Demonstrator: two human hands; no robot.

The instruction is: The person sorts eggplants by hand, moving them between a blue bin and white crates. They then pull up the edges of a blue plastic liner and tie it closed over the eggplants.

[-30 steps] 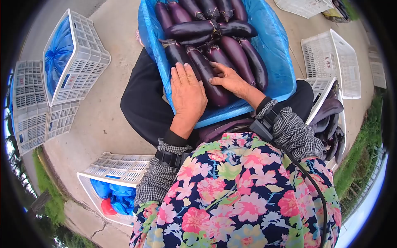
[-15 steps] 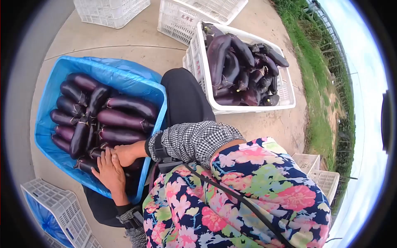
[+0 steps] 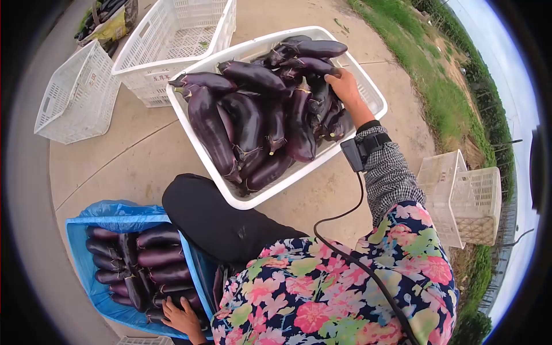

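My right hand [image 3: 346, 91] reaches into the white crate [image 3: 368, 86] heaped with loose eggplants. Its fingers close round the near end of a dark purple eggplant [image 3: 310, 65] at the right of the heap; the palm side is hidden. My left hand [image 3: 184, 317] lies with spread fingers on the eggplants in the blue-lined crate [image 3: 198, 282] at lower left. In that crate the eggplants [image 3: 161, 257] are laid in neat rows, with some across the middle.
Two white crates [image 3: 190, 54] [image 3: 80, 95] stand at upper left, near a yellow bag [image 3: 115, 26] with eggplants. More white crates [image 3: 454, 195] are stacked at right beside grass [image 3: 425, 92]. My dark-trousered knee [image 3: 213, 213] lies between the two eggplant crates.
My right hand has left the blue-lined crate and moved to the eggplants in the white crate. My left hand stays on the packed eggplants. The view has swung toward the white crate.
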